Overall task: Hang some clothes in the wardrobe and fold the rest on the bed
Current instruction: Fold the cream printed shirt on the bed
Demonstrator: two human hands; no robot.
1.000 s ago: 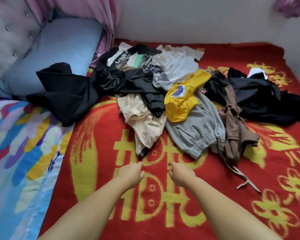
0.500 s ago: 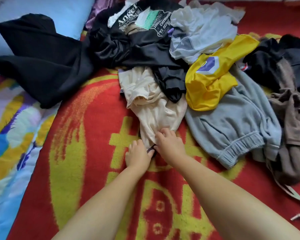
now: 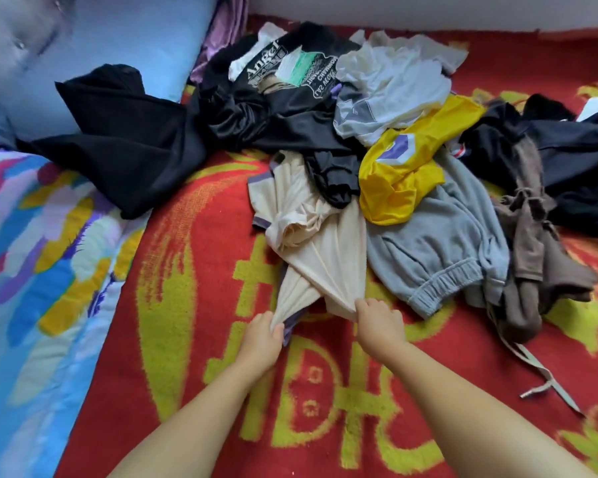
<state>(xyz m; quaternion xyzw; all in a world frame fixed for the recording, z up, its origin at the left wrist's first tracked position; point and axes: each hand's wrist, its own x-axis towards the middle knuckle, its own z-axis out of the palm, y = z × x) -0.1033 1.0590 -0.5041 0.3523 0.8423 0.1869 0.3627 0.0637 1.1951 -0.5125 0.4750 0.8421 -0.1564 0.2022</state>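
A cream cotton T-shirt with purple trim [image 3: 320, 250] lies at the near edge of a heap of clothes on the bed, its lower hem drawn out toward the person into two taut points. The left hand [image 3: 263, 334] pinches the left point, fingers curled round a bunch of cream cloth and purple edging; the right hand [image 3: 377, 320] grips the right point, fingers closed over the fabric. The two hands sit apart, with a gap of bedcover between them. The shirt's upper part is tucked under a crumpled black satin garment [image 3: 332, 174] and lies just beside a bright yellow shiny top with a purple and white patch [image 3: 394, 181]. That yellow top rests on grey fleece joggers with an elastic cuff [image 3: 435, 250]. To the right of the joggers is a brown garment with a long pale drawstring [image 3: 529, 236], and beyond it dark navy clothing [image 3: 580, 167]. Further back lie a white thin shirt [image 3: 394, 77] and a black printed T-shirt with white lettering [image 3: 277, 63]. A large black cloth [image 3: 125, 139] spreads leftward over a pale blue pillow [image 3: 128, 39]. Everything rests on a red fuzzy blanket with yellow-green patterns [image 3: 201, 257], beside a multicoloured quilt [image 3: 38, 257].
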